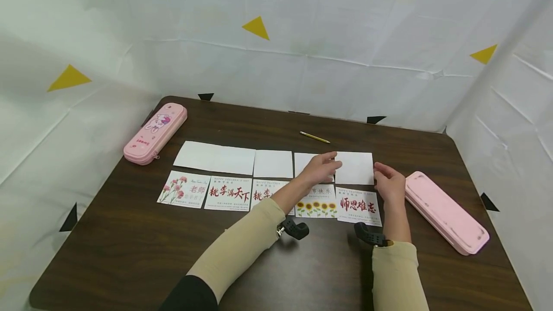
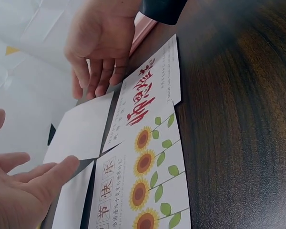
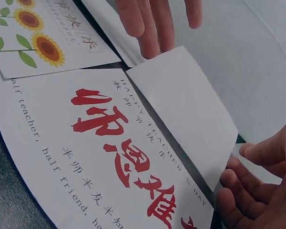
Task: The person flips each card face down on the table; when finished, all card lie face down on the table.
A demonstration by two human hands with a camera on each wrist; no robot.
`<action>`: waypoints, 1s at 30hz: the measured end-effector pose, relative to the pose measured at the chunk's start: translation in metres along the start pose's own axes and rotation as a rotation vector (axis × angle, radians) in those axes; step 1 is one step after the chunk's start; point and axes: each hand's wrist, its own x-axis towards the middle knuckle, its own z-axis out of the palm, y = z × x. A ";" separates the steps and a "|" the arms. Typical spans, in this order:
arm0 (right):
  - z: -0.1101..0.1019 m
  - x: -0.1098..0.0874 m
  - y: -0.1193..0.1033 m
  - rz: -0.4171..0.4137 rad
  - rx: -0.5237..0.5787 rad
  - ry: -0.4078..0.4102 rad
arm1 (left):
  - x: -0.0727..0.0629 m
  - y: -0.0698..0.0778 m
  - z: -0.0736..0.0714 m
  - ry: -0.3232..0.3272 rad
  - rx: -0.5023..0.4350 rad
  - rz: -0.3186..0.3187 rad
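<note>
A blank white card (image 1: 354, 168) lies at the right end of the back row, between the two hands. At its left edge is the left hand (image 1: 318, 169), fingers extended and partly hiding the neighbouring blank card (image 1: 301, 158). The right hand (image 1: 390, 184) is at the card's right edge, its fingertips against that edge and its fingers loosely bent, as the right wrist view shows. Just in front lie a card with red characters (image 3: 128, 143) and a sunflower card (image 2: 150, 186). The left forearm covers part of another red-lettered card (image 1: 265, 190).
More blank cards (image 1: 216, 156) continue the back row leftward, above a carnation card (image 1: 183, 189) and a red-lettered card (image 1: 227, 194). A pencil (image 1: 315, 137) lies behind the rows. Pink cases stand at the left (image 1: 155, 133) and right (image 1: 447, 212) of the brown table (image 1: 129, 248).
</note>
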 end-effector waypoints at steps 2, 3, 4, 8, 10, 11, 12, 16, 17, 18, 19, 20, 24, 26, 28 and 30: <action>0.000 -0.001 0.001 -0.004 -0.010 -0.001 | 0.001 0.000 0.000 -0.007 -0.006 -0.014; 0.000 0.000 0.001 -0.006 -0.013 0.000 | 0.002 0.000 0.000 -0.011 -0.009 -0.020; 0.000 0.000 0.001 -0.009 -0.020 0.002 | 0.003 -0.001 -0.001 -0.016 -0.015 -0.024; 0.000 0.001 0.003 -0.006 -0.035 -0.004 | 0.007 -0.003 -0.003 -0.038 -0.027 -0.046; 0.000 0.001 0.004 0.000 -0.041 -0.009 | 0.009 -0.004 -0.004 -0.046 -0.029 -0.060; 0.001 0.001 0.005 0.005 -0.040 -0.010 | 0.009 -0.005 -0.004 -0.048 -0.031 -0.067; 0.001 0.001 0.005 0.007 -0.040 -0.011 | 0.010 -0.005 -0.005 -0.051 -0.032 -0.070; 0.001 0.001 0.005 0.007 -0.043 -0.010 | 0.012 -0.008 -0.007 -0.068 -0.061 -0.067; 0.001 0.001 0.005 0.008 -0.042 -0.009 | 0.013 -0.008 -0.008 -0.071 -0.067 -0.063; 0.001 0.001 0.005 0.007 -0.041 -0.008 | 0.013 -0.008 -0.008 -0.078 -0.073 -0.061; 0.001 0.001 0.005 0.008 -0.040 -0.007 | 0.013 -0.008 -0.008 -0.084 -0.078 -0.061; 0.001 0.001 0.004 0.009 -0.039 -0.006 | 0.013 -0.008 -0.008 -0.089 -0.083 -0.061; 0.001 -0.002 0.002 0.018 -0.040 -0.003 | 0.013 -0.008 -0.008 -0.097 -0.087 -0.065; 0.001 -0.002 0.002 0.020 -0.042 0.000 | 0.012 -0.007 -0.008 -0.097 -0.088 -0.066; 0.001 -0.002 0.002 0.022 -0.043 0.004 | 0.012 -0.006 -0.007 -0.095 -0.091 -0.069; 0.001 -0.002 0.003 0.023 -0.041 0.007 | 0.011 -0.005 -0.007 -0.096 -0.092 -0.072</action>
